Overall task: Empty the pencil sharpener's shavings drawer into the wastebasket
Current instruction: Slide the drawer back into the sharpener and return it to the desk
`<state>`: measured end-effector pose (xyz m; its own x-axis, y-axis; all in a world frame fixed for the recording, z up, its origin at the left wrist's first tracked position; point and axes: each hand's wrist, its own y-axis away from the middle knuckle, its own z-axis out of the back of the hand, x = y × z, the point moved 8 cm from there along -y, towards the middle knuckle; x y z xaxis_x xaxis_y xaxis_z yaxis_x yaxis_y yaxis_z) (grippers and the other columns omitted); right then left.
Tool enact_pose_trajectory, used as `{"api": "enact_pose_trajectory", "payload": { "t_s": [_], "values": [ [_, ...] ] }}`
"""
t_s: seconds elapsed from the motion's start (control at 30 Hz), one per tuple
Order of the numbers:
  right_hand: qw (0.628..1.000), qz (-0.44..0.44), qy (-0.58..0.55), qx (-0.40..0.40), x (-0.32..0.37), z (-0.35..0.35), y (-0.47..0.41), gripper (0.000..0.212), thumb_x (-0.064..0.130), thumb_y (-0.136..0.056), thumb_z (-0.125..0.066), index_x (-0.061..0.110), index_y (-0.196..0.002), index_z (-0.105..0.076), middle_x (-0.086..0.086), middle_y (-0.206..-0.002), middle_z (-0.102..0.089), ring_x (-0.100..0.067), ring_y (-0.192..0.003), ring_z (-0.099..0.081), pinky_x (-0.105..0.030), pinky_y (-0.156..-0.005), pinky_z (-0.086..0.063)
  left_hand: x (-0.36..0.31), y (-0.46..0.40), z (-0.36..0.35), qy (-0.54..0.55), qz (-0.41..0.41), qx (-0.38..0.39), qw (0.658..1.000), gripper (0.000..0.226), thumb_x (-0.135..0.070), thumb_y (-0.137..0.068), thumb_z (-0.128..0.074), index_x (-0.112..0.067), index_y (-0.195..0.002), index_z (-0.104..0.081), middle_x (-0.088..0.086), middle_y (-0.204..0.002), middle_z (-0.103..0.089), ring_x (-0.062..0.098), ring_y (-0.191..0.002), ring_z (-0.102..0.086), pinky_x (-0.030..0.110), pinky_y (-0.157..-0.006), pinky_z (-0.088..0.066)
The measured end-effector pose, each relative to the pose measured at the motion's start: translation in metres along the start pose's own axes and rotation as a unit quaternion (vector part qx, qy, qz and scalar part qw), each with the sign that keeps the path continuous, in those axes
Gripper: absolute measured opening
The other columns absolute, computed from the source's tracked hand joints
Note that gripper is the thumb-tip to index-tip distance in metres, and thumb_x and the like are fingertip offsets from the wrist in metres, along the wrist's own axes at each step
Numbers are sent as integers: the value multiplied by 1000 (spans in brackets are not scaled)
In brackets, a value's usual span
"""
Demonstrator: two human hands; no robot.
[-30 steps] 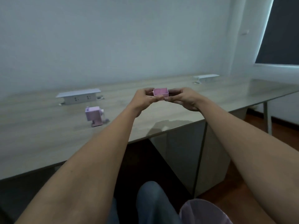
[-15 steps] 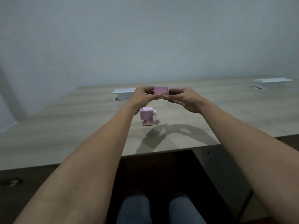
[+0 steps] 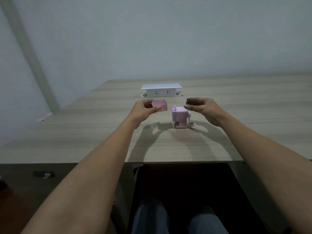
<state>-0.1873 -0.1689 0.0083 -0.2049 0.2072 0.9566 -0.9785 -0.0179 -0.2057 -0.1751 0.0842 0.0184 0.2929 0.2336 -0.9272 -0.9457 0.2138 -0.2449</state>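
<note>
Pinching the pink drawer (image 3: 159,105) only by its left end between thumb and fingertips (image 3: 157,108), your left hand (image 3: 143,110) held it above the desk (image 3: 84,132), while your right hand (image 3: 200,106) hovered half-curled and empty just beside the sharpener (image 3: 179,119). With such a thin grip the drawer could tilt or slip. The wastebasket was not visible, so any remaining shavings would fall on the desk.

Our body, as seen: two forearms, bare, no sleeves, watch or rings; left hand (image 3: 145,109) & right hand (image 3: 200,106) bare; legs (image 3: 150,218) in blue-grey jeans.
</note>
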Motion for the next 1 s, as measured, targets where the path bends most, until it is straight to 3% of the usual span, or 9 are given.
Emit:
{"api": "enact_pose_trajectory", "payload": {
  "t_s": [0.1,0.23,0.33,0.43,0.53,0.7,0.87,1.0],
  "values": [
    [1000,-9,6,16,-13,-6,-5,64,16,-78,-84,2,-136,-60,-7,-132,-67,-16,-122,-62,-30,-109,-42,30,0,0,-20,51,-3,998,41,-14,-85,-77,-1,-122,-66,9,-103,-69,17,-91,-64,19,-75,-50],
    [999,-10,17,41,-16,-12,-6,58,15,-82,-80,2,-135,-61,-6,-131,-67,-15,-122,-61,-23,-100,-42,54,2,-9,-14,94,6,995,34,-14,-85,-77,-3,-116,-67,10,-95,-66,19,-78,-57,17,-57,-45],
    [999,-10,14,51,-18,-12,-6,53,17,-84,-78,4,-133,-63,-4,-128,-68,-14,-120,-61,-23,-100,-42,63,0,-19,-18,107,25,994,28,-15,-85,-77,-7,-110,-68,11,-91,-68,21,-74,-54,24,-60,-44],
    [999,-12,-1,43,-21,-12,-6,51,18,-85,-78,5,-132,-64,-3,-127,-69,-11,-116,-63,-25,-105,-44,64,-2,-27,-40,96,39,994,29,-14,-85,-76,-9,-113,-69,1,-86,-70,10,-70,-64,12,-60,-50],
    [999,-14,-10,37,-26,-11,-6,51,20,-84,-79,6,-131,-65,-1,-125,-70,-9,-115,-64,-26,-109,-43,61,-3,-38,-39,84,55,994,30,-12,-85,-76,-5,-113,-69,2,-88,-71,-4,-60,-67,6,-56,-49],
    [999,-14,-13,44,-28,-10,-9,51,22,-84,-79,8,-131,-66,-1,-127,-70,-11,-121,-62,-27,-110,-42,61,-5,-48,-20,75,63,995,43,-17,-81,-81,-4,-120,-69,10,-105,-75,19,-89,-71,19,-76,-54],
    [998,-21,-22,51,-30,-8,-10,51,18,-85,-78,5,-132,-64,-4,-127,-70,-14,-122,-63,-27,-110,-43,59,-4,-49,-5,64,71,995,41,-12,-82,-79,-2,-121,-69,15,-105,-75,8,-76,-70,12,-69,-55],
    [998,-24,-30,58,-31,-10,-11,50,16,-85,-77,4,-133,-64,-6,-127,-69,-15,-122,-63,-27,-109,-44,59,-3,-54,5,62,87,994,40,-11,-80,-80,-5,-118,-71,13,-109,-76,12,-86,-71,19,-77,-56]
  ]
}}
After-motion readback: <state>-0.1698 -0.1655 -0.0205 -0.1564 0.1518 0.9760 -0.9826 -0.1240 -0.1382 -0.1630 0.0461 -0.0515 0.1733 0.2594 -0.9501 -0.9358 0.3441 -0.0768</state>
